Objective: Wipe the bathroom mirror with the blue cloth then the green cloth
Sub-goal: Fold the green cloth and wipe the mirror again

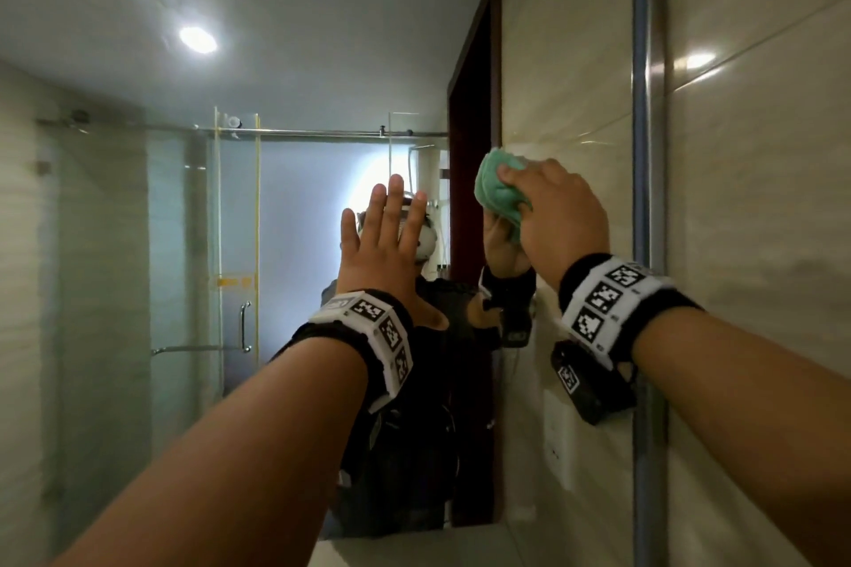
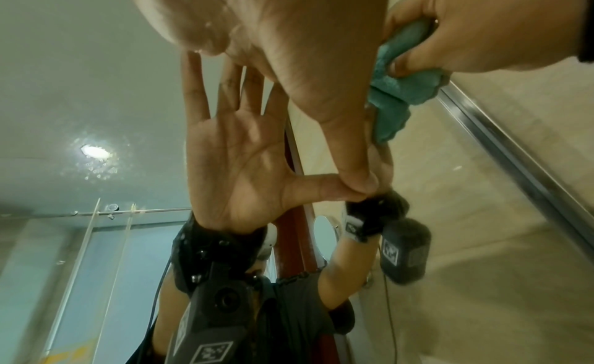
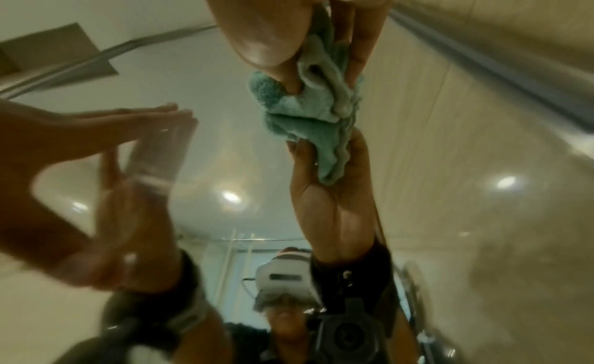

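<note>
Tiled bathroom, mirror [image 1: 276,244] ahead reflecting a glass shower. Right hand [image 1: 559,216] grips the bunched green cloth [image 1: 499,193], pressed to the glass near its right edge. Left hand [image 1: 382,244] flat on the mirror, fingers straight. Blue cloth unseen; likely second stage, wiping unfinished.

- Beige glossy wall tiles [image 1: 760,152] stand to my right, catching a lamp's glare.
- A metal strip [image 1: 648,106] runs up beside them.
- Reflected behind me: a round ceiling light [image 1: 198,39], a glass shower door [image 1: 230,244], a dark wooden doorframe [image 1: 474,106].
</note>
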